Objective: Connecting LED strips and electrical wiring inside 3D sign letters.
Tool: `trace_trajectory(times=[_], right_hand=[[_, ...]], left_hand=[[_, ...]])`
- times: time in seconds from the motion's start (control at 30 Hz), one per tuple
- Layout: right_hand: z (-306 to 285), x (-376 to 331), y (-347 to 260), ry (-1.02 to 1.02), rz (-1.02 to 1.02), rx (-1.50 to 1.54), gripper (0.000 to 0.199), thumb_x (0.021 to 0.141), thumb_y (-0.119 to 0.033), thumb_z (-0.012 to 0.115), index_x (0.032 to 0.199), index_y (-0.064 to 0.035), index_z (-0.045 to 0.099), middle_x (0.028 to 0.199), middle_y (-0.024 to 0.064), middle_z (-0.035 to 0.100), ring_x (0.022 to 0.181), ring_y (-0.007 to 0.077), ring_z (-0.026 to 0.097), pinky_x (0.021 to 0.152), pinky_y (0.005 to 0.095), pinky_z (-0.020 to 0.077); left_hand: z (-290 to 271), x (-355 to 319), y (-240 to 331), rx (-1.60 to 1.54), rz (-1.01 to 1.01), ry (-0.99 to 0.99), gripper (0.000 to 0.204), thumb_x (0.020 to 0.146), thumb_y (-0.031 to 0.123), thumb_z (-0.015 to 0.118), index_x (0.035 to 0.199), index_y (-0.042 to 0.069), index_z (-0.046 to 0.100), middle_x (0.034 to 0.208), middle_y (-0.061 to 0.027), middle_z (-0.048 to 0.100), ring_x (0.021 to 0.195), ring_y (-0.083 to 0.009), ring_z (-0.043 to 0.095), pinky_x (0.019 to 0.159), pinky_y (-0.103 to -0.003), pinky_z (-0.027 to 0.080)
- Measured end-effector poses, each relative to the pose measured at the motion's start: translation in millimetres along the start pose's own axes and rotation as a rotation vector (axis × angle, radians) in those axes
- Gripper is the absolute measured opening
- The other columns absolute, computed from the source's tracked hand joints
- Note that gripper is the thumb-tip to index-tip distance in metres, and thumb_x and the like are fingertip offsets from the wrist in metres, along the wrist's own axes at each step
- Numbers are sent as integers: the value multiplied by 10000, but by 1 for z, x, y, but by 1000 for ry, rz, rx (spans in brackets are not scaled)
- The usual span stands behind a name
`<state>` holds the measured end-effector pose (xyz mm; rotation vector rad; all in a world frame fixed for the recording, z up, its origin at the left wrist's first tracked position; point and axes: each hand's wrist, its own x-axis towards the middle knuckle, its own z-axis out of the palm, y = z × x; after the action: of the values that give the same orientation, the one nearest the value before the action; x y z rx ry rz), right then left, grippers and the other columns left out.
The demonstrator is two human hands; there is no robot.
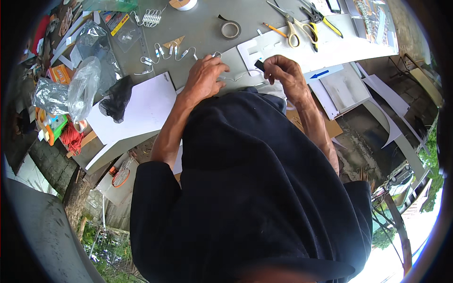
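My right hand point(287, 75) is closed in a pinch on a small black strip point(259, 65), which looks like a piece of tape. Close to my body, my left hand point(206, 78) has its fingers apart and nothing visible in them. Just beyond its fingertips runs a string of small white LED modules point(171, 49) joined by thin wire, spread leftward over the grey table point(200, 33). A thin pale wire point(236, 77) curves between my two hands. Farther out lies a roll of black tape point(230, 29). Whether my right fingers also touch the wire cannot be made out.
Scissors point(293, 34), yellow-handled pliers point(325, 20) and an orange pencil point(275, 30) lie at the far right on a white sheet point(349, 42). Clear plastic bags point(85, 87) and red cord point(71, 138) crowd the left. Another LED bundle point(152, 18) sits at the back.
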<state>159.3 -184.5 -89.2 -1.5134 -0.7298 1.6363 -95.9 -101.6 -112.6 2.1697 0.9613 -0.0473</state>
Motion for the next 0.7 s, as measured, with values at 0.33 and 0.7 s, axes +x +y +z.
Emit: trace_trajectory(times=[0.33, 0.7], right_hand=[[12, -19, 46, -10, 186, 364, 219, 958, -207, 670, 1017, -1, 626, 986, 176, 720, 839, 198, 717, 753, 296, 562], [28, -14, 15, -76, 165, 556, 136, 944, -139, 670, 1020, -28, 650, 1006, 121, 708, 833, 193, 694, 707, 308, 554]], left_hand=[[42, 6, -7, -33, 209, 302, 99, 758, 193, 807, 797, 114, 762, 780, 0, 703, 851, -226, 645, 842, -386, 480], [4, 6, 22, -766, -238, 240, 128, 828, 96, 819, 902, 10, 760, 769, -56, 743, 695, -93, 683, 636, -243, 538]])
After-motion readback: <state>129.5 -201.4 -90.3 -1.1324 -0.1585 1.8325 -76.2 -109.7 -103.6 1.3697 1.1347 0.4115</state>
